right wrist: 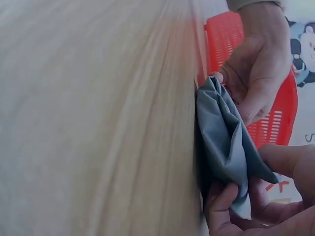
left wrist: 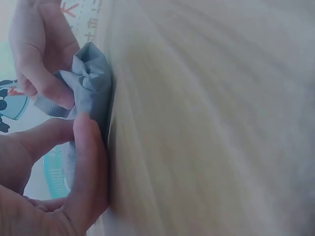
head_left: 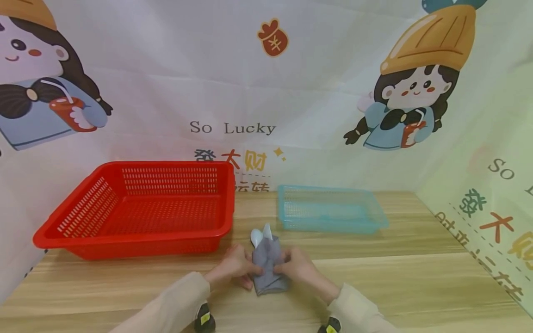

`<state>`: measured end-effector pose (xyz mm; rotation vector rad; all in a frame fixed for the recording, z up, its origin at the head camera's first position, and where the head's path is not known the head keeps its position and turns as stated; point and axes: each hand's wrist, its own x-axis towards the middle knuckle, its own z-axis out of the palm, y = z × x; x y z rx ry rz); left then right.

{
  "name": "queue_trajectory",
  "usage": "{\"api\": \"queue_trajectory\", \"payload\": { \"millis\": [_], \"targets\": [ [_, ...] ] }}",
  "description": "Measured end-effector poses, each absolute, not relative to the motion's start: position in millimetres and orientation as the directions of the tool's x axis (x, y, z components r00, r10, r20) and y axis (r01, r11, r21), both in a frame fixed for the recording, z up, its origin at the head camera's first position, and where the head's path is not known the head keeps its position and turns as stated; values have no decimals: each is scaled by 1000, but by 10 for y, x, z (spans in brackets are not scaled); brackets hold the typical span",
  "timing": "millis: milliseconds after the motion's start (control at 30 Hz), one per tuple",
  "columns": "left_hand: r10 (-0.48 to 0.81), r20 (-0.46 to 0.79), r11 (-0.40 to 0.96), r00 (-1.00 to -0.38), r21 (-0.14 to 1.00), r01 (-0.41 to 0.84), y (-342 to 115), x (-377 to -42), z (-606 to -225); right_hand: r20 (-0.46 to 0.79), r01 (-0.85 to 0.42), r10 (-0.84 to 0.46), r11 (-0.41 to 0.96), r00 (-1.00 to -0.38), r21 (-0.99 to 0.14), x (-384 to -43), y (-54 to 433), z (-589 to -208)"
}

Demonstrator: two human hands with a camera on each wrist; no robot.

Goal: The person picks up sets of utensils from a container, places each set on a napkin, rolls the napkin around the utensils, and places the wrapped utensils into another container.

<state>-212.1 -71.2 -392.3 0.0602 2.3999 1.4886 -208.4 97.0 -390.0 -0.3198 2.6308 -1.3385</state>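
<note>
On the table a grey cloth [head_left: 267, 252] is folded around white utensils. The rounded end of a white spoon [head_left: 256, 237] and the pointed white tip of a second utensil [head_left: 267, 230] stick out at its far end; the rest of both is hidden. My left hand [head_left: 235, 266] pinches the cloth's left side between thumb and fingers. From the right, my right hand [head_left: 300, 268] grips the opposite edge, its thumb on top. In the right wrist view the cloth [right wrist: 221, 132] shows loose folds and a pointed corner between the two hands.
A large red plastic basket [head_left: 145, 246] stands at the back left, close to my left hand. The shallow light-blue basket [head_left: 333, 227] sits at the back right. Behind the wooden table [head_left: 416, 277] hangs a printed cloth backdrop [head_left: 325, 92].
</note>
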Motion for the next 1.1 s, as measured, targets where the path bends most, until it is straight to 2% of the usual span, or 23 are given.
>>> {"api": "queue_trajectory", "payload": {
  "millis": [333,500,733,1000,1100],
  "targets": [
    [158,-254,432,-954,887,-165,-687,-2075,-3942,-74,-45,-189,558,-979,-829,-2054,958,-3893],
    [155,-254,378,-955,908,-180,-688,-2055,-3950,-74,-13,-155,495,-985,-869,-2044,959,-3922],
    [144,-274,271,-951,935,-229,-672,-2045,-3972,-132,45,-246,328,-960,-943,-2060,1007,-3997],
    [174,-211,154,-962,971,-185,-683,-2009,-4029,-142,94,-351,149,-926,-984,-2065,1066,-4033],
    [175,-168,108,-970,983,-151,-691,-1988,-4028,-136,112,-349,87,-927,-990,-2050,1085,-4036]
  ]
}}
